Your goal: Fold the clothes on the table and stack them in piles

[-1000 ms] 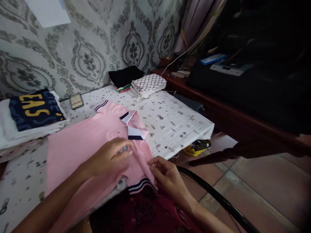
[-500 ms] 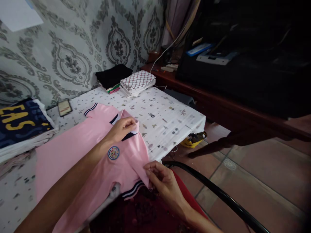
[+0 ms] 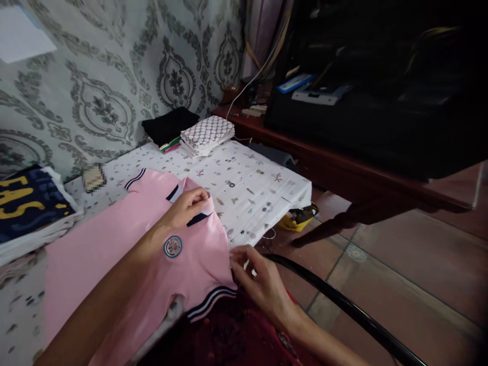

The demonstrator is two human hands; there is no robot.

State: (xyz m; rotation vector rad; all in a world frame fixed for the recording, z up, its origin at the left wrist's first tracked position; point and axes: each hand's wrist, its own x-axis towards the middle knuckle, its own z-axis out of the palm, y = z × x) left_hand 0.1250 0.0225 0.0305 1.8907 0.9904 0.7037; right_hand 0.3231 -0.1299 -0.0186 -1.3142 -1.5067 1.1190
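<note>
Shirt (image 3: 91, 244): one, pink, short-sleeved, spread along the near edge of the surface (image 3: 259, 188), collar (image 3: 201, 218) toward the right edge, body running left. The near sleeve passes over the near edge, above our lap (image 3: 229, 335). Cuffs (image 3: 213, 304) striped navy and white; round badge (image 3: 173, 246) on the chest.

Left hand (image 3: 186, 205): ours, reaching across the chest, fingers closed on the collar.

Right hand (image 3: 263, 277): ours, just off the near edge, thumb and fingertips pinching the near sleeve along its shoulder side.

White stack (image 3: 208, 133): folded, reddish lattice print uppermost, at the far right corner.

Black stack (image 3: 171, 124): folded, green and pink layers beneath, at the far edge, just beside the white stack.

Navy cloth (image 3: 34, 203): yellow lettering, laid on white folded cloth, toward the far left.

Small object (image 3: 94, 177): near the far edge, between navy cloth and black stack; too blurred for us to name.

Yellow item (image 3: 295, 222): below the near right corner.

Black tube (image 3: 335, 297): curved, beside our right hand.

Desk (image 3: 343, 175): dark reddish wood, beyond the right edge.
</note>
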